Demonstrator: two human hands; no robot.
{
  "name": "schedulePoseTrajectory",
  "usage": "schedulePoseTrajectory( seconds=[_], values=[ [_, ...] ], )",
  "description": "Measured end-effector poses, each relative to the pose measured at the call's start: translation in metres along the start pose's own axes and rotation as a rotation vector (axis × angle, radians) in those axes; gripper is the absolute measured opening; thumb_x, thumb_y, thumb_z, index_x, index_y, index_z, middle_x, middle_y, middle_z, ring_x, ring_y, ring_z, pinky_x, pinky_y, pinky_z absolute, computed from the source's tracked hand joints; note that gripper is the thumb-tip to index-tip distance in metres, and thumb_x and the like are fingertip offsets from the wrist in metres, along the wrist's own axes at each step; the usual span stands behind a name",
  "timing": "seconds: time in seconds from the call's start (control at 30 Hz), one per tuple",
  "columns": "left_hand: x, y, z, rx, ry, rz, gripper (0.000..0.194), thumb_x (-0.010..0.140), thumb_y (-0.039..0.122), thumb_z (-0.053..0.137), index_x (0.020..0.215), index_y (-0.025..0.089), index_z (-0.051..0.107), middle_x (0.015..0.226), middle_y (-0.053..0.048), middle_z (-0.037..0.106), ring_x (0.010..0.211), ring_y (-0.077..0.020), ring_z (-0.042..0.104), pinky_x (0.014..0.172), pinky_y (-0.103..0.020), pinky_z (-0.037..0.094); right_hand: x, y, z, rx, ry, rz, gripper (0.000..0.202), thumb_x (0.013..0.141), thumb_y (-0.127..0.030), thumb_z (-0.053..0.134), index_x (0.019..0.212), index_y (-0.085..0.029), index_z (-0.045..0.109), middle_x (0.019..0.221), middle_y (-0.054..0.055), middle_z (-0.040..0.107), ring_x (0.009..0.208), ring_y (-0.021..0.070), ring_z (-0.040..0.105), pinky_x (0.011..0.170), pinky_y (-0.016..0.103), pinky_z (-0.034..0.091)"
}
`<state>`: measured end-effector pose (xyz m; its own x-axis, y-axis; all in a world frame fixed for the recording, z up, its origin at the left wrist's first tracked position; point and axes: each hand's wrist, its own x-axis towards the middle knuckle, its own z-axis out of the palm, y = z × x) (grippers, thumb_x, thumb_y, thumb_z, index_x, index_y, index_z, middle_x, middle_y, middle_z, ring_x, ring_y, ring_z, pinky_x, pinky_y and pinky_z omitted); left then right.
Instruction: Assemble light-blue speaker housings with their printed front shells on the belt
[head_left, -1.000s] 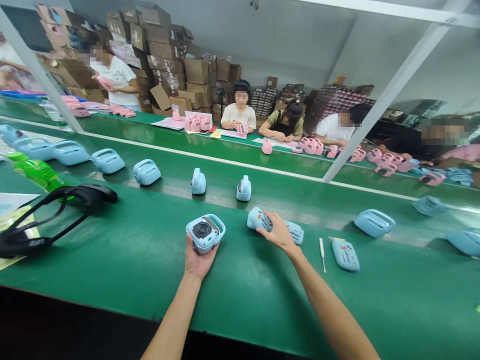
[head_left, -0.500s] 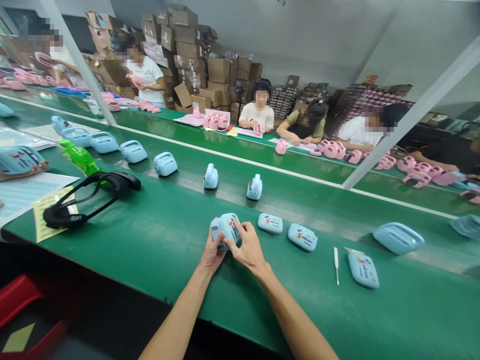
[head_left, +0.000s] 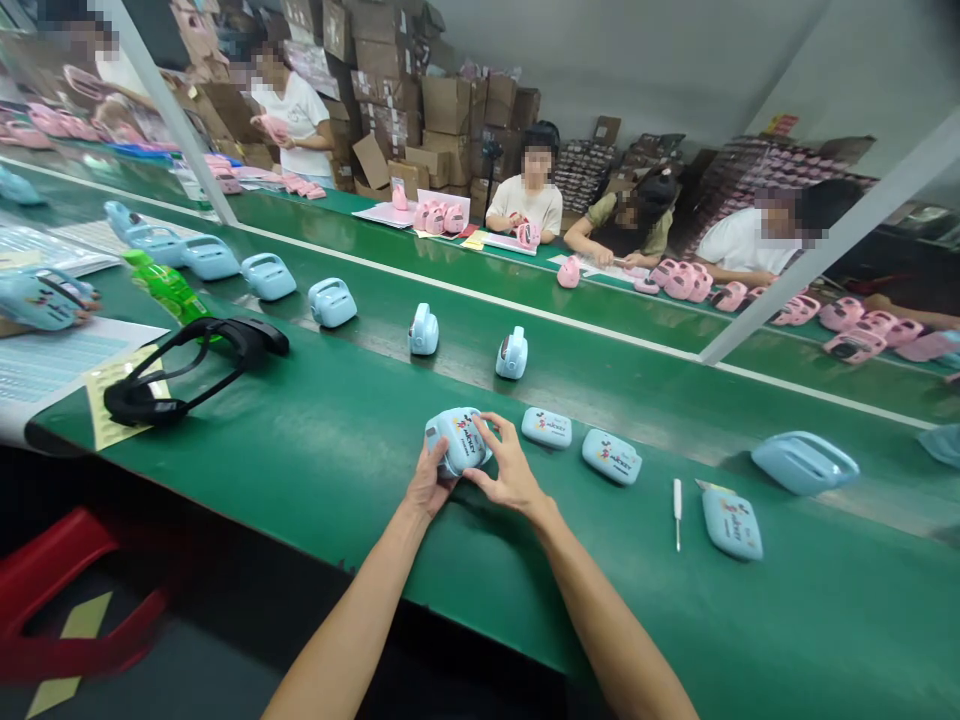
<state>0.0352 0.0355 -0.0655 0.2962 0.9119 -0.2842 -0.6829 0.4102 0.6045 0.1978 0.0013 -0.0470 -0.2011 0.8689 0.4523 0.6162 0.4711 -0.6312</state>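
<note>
Over the front of the green worktable [head_left: 352, 450], my left hand [head_left: 427, 487] is wrapped round the lower left side of a light blue plastic casing [head_left: 463, 440] with a Mickey print facing up. My right hand [head_left: 517, 478] holds the same casing from the right, thumb at its lower edge and fingertips at the upper right edge. What lies under the casing is hidden. Just to the right lie two flat light blue printed covers [head_left: 547, 427]. Farther right are a white-handled screwdriver [head_left: 678, 512] and another printed cover [head_left: 733, 524].
Several blue handled casings [head_left: 424, 330] stand in a row behind my hands. A black head strap [head_left: 195, 370] and a green bottle [head_left: 166, 288] are at the left. One blue casing [head_left: 804, 463] lies at the right. Across the table, people handle pink casings [head_left: 442, 217].
The view has shifted slightly. My right thumb and fingers are spread wider along the casing's right side, and the casing has tilted a little in my hands.
</note>
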Motion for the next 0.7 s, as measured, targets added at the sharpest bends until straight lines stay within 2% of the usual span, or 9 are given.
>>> schedulePoseTrajectory(
  seconds=[0.1, 0.2, 0.37, 0.5, 0.7],
  values=[
    [0.001, -0.002, 0.0, 0.005, -0.009, 0.008, 0.063, 0.075, 0.033, 0.086, 0.131, 0.025, 0.06, 0.119, -0.004, 0.074, 0.102, -0.0224, 0.073, 0.089, -0.032, 0.059, 0.016, 0.007, -0.023, 0.036, -0.243, -0.126, 0.098, 0.082, -0.06, 0.074, 0.161, -0.023, 0.031, 0.167, 0.018, 0.023, 0.156, 0.0385, 0.02, 0.125, 0.059, 0.024],
    [0.002, -0.003, -0.001, 0.006, -0.018, -0.001, 0.062, 0.074, 0.036, 0.087, 0.129, 0.025, 0.06, 0.118, -0.004, 0.074, 0.099, -0.0215, 0.073, 0.084, -0.031, 0.06, 0.03, 0.009, -0.034, 0.096, -0.392, -0.126, 0.097, 0.079, -0.057, 0.08, 0.159, -0.026, 0.035, 0.167, 0.017, 0.028, 0.156, 0.0366, 0.024, 0.125, 0.057, 0.026],
    [0.0, -0.003, -0.001, 0.023, -0.029, -0.021, 0.066, 0.069, 0.041, 0.091, 0.126, 0.025, 0.061, 0.114, -0.004, 0.074, 0.095, -0.0224, 0.073, 0.078, -0.031, 0.061, 0.032, 0.009, -0.036, 0.134, -0.332, -0.091, 0.094, 0.069, -0.049, 0.09, 0.152, -0.031, 0.048, 0.161, 0.014, 0.041, 0.149, 0.0347, 0.04, 0.122, 0.054, 0.034],
    [-0.002, -0.003, 0.001, 0.033, -0.064, -0.008, 0.072, 0.061, 0.04, 0.095, 0.123, 0.024, 0.063, 0.118, -0.006, 0.073, 0.105, -0.0252, 0.071, 0.086, -0.034, 0.059, 0.026, 0.009, -0.035, 0.133, -0.267, -0.086, 0.096, 0.063, -0.048, 0.094, 0.148, -0.031, 0.053, 0.156, 0.015, 0.046, 0.144, 0.0348, 0.045, 0.12, 0.055, 0.037],
    [-0.001, -0.002, 0.0, 0.008, -0.068, -0.036, 0.07, 0.067, 0.042, 0.092, 0.128, 0.027, 0.06, 0.122, -0.006, 0.072, 0.113, -0.0279, 0.068, 0.095, -0.039, 0.057, 0.028, 0.008, -0.036, 0.106, -0.251, -0.071, 0.101, 0.059, -0.05, 0.095, 0.149, -0.031, 0.052, 0.152, 0.013, 0.05, 0.142, 0.0331, 0.047, 0.118, 0.054, 0.04]
  ],
)
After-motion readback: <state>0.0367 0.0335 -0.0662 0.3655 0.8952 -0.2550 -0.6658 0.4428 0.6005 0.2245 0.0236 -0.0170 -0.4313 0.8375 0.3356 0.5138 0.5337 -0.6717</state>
